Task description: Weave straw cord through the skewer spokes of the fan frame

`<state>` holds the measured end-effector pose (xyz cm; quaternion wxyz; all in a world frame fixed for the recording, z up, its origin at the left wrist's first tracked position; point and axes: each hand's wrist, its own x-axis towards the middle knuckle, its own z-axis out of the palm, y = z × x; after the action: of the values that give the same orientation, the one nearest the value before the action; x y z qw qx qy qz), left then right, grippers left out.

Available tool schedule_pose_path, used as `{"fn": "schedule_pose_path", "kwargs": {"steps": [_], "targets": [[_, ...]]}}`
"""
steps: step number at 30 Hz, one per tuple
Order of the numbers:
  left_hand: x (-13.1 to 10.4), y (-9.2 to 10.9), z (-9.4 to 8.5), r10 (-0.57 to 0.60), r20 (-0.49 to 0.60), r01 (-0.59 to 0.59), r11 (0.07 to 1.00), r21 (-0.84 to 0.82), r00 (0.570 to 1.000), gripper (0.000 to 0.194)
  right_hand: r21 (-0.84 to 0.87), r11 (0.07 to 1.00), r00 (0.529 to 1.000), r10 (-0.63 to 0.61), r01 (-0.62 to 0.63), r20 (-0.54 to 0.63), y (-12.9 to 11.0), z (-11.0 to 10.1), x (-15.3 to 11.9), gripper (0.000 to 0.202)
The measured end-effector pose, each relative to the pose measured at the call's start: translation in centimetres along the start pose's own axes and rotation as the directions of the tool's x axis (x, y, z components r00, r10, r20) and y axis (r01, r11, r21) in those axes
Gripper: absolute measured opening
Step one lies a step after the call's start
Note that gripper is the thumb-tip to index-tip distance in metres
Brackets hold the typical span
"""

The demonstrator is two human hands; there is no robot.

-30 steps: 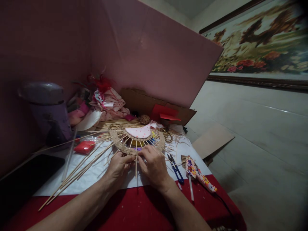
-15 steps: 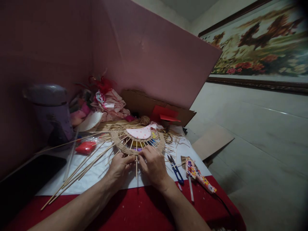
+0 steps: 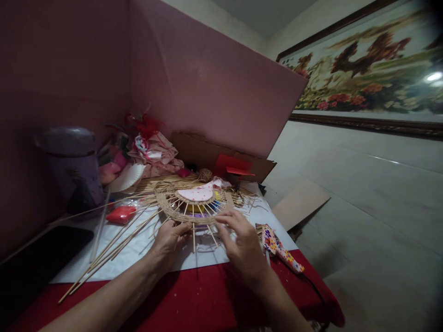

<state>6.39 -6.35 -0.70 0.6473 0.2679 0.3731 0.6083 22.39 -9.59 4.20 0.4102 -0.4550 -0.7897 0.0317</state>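
At centre, the left hand (image 3: 169,242) pinches the fan's (image 3: 180,216) lower rim, likely to steady it. The right hand (image 3: 244,249), fingers loosely parted, is at the lower-right rim; contact is unclear. The glue gun (image 3: 289,259) lies on the bench (image 3: 173,295) at lower right, probably for easy reach.
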Motion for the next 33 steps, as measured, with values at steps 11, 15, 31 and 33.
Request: {"fn": "schedule_pose_path", "kwargs": {"steps": [11, 15, 31, 33], "targets": [[0.3, -0.1, -0.2, -0.012, -0.008, 0.012, 1.0, -0.009, 1.0, 0.025, -0.531, 0.759, 0.851, 0.51, -0.378, 0.123, 12.2, -9.3, -10.2, 0.036], [0.4, -0.1, -0.2, -0.014, -0.005, 0.014, 1.0, 0.003, 1.0, 0.025, -0.511, 0.777, 0.865, 0.488, -0.369, 0.117, 13.6, -8.9, -10.7, 0.042], [0.6, -0.2, -0.3, -0.005, 0.001, 0.005, 1.0, -0.004, 1.0, 0.027, -0.037, 0.765, 0.759, 0.63, -0.643, -0.167, 11.2, -10.0, -8.0, 0.043], [0.6, -0.2, -0.3, -0.001, 0.01, 0.001, 1.0, 0.001, 1.0, 0.027, 0.194, 0.759, 0.744, 0.649, -0.621, -0.157, 9.9, -9.8, -7.4, 0.044]]}}
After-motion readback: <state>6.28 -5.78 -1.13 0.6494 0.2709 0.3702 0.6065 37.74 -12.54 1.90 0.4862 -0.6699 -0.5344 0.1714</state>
